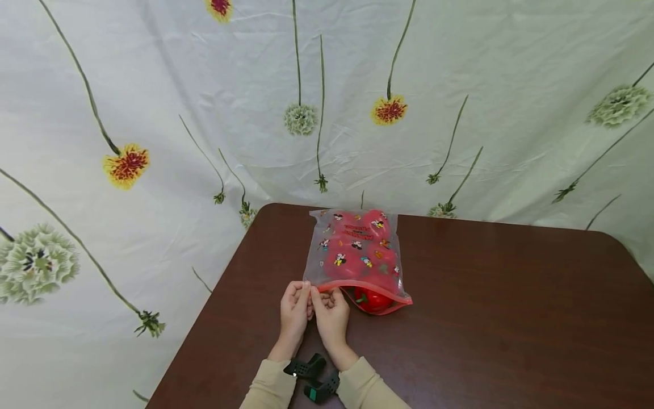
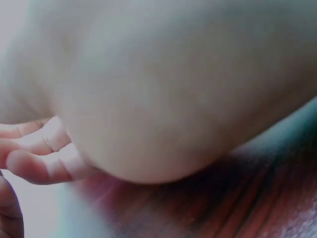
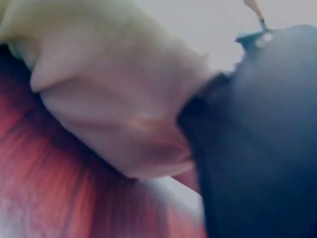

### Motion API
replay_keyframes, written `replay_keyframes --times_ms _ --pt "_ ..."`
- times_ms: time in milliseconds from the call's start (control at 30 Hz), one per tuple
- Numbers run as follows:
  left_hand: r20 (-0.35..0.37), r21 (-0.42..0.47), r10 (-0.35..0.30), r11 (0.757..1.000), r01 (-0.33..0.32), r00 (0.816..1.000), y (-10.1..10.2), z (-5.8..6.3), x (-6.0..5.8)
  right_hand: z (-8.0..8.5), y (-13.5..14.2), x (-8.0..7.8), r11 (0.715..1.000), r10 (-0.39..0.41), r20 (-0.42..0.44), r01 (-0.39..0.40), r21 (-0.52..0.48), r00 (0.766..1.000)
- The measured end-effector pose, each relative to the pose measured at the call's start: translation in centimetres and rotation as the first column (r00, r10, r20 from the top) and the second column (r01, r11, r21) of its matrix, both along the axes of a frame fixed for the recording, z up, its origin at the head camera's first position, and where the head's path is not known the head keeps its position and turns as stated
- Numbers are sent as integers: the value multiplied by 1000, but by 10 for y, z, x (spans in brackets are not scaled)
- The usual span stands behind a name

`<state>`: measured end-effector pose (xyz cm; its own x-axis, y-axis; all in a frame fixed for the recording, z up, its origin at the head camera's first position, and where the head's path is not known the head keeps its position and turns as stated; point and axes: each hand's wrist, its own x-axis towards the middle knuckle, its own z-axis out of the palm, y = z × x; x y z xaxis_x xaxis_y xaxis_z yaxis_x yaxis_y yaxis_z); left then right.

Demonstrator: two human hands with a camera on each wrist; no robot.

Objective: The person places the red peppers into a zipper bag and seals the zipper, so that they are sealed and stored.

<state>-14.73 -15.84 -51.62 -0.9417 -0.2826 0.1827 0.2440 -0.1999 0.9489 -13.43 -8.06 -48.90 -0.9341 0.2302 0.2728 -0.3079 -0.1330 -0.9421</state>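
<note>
A clear zip bag (image 1: 357,250) with cartoon prints and a red zip edge lies on the table, its mouth toward me. Red rounded things show through the plastic. In the gap at the mouth sits a red bell pepper (image 1: 375,301) with a green stem. My left hand (image 1: 294,311) pinches the left end of the zip edge between thumb and fingers. Right beside it, my right hand (image 1: 332,319) pinches the same edge. To the right of my hands the mouth gapes. In the left wrist view a blurred palm (image 2: 143,104) hides the bag.
The dark brown table (image 1: 501,318) runs on to the right of the bag. Behind it hangs a pale flower-print cloth (image 1: 352,153). Black wrist devices (image 1: 322,386) sit close together between my beige sleeves. A blurred sleeve (image 3: 114,89) fills much of the right wrist view.
</note>
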Motion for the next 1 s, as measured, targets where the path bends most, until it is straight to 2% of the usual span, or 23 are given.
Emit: replay_keyframes --times_ms 200,433,633,733,867,1000 --pt "-4 -2 -14 1000 14 1000 -1 0 -1 -1 4 -1 999 53 10 -53 -14 999" --pt "23 33 -32 999 31 999 0 1 0 -5 7 -3 993 116 26 -116 -29 993" --pt "29 61 -9 998 7 1000 0 2 2 -22 3 -10 969 175 58 -161 -186 983" --pt "12 51 0 999 0 1000 1 2 3 -27 1 -12 958 185 85 -161 -238 979" --pt "-50 30 -7 1000 8 999 0 0 3 -27 2 -13 961 172 94 -146 -234 981" --pt "-58 34 -7 999 9 998 -1 -1 4 -25 3 -13 960 177 107 -148 -237 978"
